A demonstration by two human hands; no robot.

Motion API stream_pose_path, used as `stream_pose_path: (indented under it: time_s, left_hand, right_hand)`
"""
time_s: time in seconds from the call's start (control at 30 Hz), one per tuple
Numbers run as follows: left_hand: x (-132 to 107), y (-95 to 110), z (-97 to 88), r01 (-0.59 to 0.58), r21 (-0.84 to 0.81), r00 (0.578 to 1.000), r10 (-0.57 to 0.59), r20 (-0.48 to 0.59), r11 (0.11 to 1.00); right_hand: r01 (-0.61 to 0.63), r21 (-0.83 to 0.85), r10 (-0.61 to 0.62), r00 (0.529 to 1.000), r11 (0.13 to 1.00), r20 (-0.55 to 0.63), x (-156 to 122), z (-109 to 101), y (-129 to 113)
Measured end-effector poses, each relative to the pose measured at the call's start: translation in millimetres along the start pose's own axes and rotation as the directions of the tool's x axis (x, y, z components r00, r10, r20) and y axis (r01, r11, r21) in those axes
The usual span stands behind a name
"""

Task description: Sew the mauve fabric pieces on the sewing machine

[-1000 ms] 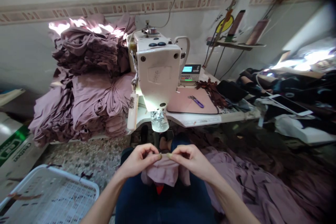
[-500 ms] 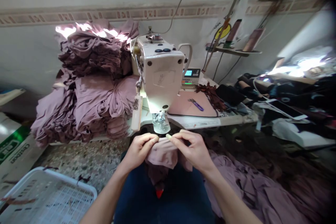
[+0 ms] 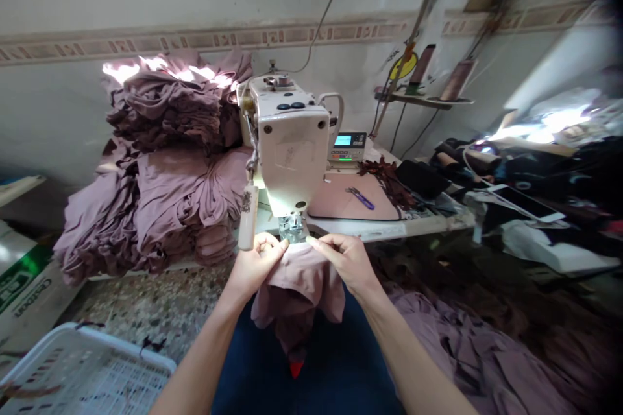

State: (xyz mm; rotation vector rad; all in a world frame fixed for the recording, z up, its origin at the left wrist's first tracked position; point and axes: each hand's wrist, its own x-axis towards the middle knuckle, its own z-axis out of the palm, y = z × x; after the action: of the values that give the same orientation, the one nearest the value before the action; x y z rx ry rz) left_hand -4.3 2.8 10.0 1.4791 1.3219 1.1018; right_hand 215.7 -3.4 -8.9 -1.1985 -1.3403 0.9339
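Note:
A mauve piece of fabric (image 3: 306, 275) hangs down over my lap, its upper edge up at the needle area of the white sewing machine (image 3: 292, 155). My left hand (image 3: 257, 262) pinches that edge on the left, just below the machine's hanging white lever (image 3: 248, 217). On the right, my right hand (image 3: 345, 259) grips the same edge between thumb and fingers. The lit presser foot (image 3: 293, 228) sits just beyond my fingertips. Whether the fabric lies under it I cannot tell. A small red tip (image 3: 296, 369) shows at the fabric's lower end.
Stacked mauve fabric (image 3: 180, 175) rises left of the machine. Purple thread snips (image 3: 360, 198) lie on a pink mat (image 3: 331, 201) at the right. A white plastic basket (image 3: 87, 337) stands on the floor at lower left. More mauve fabric (image 3: 467, 337) heaps at lower right.
Both hands have moved forward with the fabric's edge, from just short of the machine up to the presser foot. More of the fabric now spreads below them. The view has shifted slightly.

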Motion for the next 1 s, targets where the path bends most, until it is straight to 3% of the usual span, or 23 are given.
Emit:
stream_pose_path:
  time_s: [0.17,0.47,0.6,0.73,0.8,0.87,0.97,1.0]
  left_hand:
    - [11.9,-7.8,10.5,-0.047,-0.162,0.996,0.035,-0.077,0.986]
    - [27.8,-10.5,22.4,-0.068,-0.281,0.997,0.052,-0.064,0.957]
    - [23.8,-14.7,11.6,-0.085,-0.193,0.996,0.076,-0.057,0.978]
    - [-5.3,-13.6,-25.6,-0.191,0.214,0.975,0.21,-0.068,0.958]
    - [-24.2,-9.6,-55.8,-0.222,0.45,0.937,0.317,-0.146,0.865]
    - [-38.9,-6.4,-93.2,-0.202,0.668,0.833,0.484,-0.268,0.717]
    - [-45.1,-9.6,-154.4,0.097,0.846,0.609,0.641,-0.468,0.525]
    - [-43.0,-12.9,-173.1,0.206,0.84,0.574,0.634,-0.519,0.501]
  right_hand:
    - [0.041,-0.015,-0.041,0.998,0.999,-0.038,12.8,-0.8,1.3]
    - [0.079,-0.074,-0.085,0.992,0.994,-0.089,26.3,-1.2,3.2]
    - [0.052,-0.017,-0.053,0.995,0.999,-0.089,8.7,-3.3,14.7]
    - [-0.111,0.039,0.111,0.994,0.993,0.016,-27.5,-19.4,45.1]
    - [-0.234,0.059,0.228,0.969,0.971,0.094,-46.4,-32.3,61.1]
    - [-0.326,0.086,0.313,0.94,0.941,0.135,-61.6,-44.6,72.8]
    - [-0.397,0.146,0.383,0.916,0.906,0.117,-73.8,-54.8,80.7]
    - [-0.406,0.167,0.394,0.914,0.899,0.102,-75.0,-55.2,81.2]
